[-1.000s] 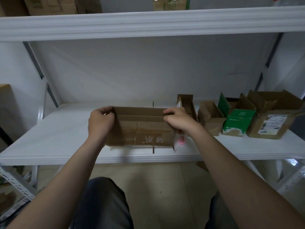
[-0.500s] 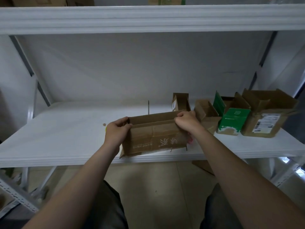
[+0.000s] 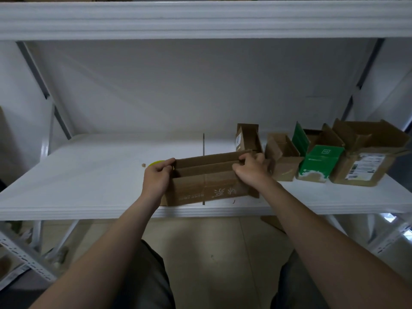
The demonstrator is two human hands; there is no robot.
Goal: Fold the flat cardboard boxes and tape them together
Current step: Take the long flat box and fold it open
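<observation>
A brown cardboard box (image 3: 207, 184) with printed characters on its near side stands on the white shelf (image 3: 89, 175), near the front edge. My left hand (image 3: 157, 177) grips its left end, fingers curled over the top flap. My right hand (image 3: 250, 170) grips the right end, fingers hooked over the upper edge. The flaps on top are folded inward, with a seam running lengthwise between them. A yellow-green round thing (image 3: 156, 163), perhaps a tape roll, peeks out behind my left hand.
To the right on the shelf stand several opened boxes: a narrow brown one (image 3: 248, 138), a small brown one (image 3: 282, 157), a green-and-white one (image 3: 318, 161) and a larger labelled one (image 3: 365, 157). An upper shelf (image 3: 200, 18) hangs overhead. My knees are below.
The box has been lowered and levelled onto the shelf near its front edge. A yellow-green object has come into sight behind my left hand. Both hands keep hold of the box ends.
</observation>
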